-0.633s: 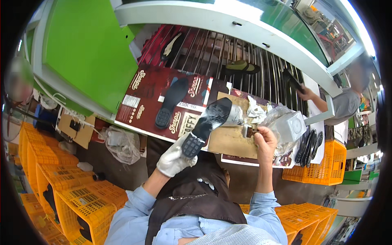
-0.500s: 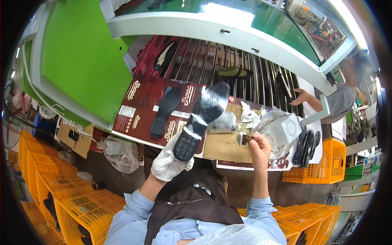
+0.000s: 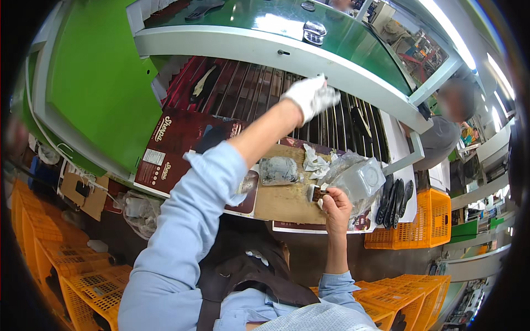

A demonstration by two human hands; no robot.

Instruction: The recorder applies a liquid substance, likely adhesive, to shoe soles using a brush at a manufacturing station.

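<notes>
My left hand (image 3: 313,98), in a white glove, reaches forward over the metal rods (image 3: 265,88), just below the white frame bar. Its fingers are blurred, so whether they hold anything does not show. My bare right hand (image 3: 335,208) pinches a small brush with a brown handle (image 3: 318,193) above the cardboard (image 3: 276,199). A dark shoe sole (image 3: 314,32) with a shiny surface lies on the green belt (image 3: 243,21) beyond the bar. Another dark sole (image 3: 215,135) on the maroon cardboard (image 3: 179,132) is partly covered by my left arm.
A clear plastic container (image 3: 361,179) stands in a bag beside my right hand, near crumpled white paper (image 3: 314,161) and a wrapped bundle (image 3: 277,171). Several black soles (image 3: 395,201) lie at the right edge. Orange crates (image 3: 414,220) surround the bench; a person (image 3: 441,132) is at far right.
My left hand has swung from near my body forward over the rods, and the sole it held no longer shows in it. A sole now shows on the green belt. My right hand keeps the brush.
</notes>
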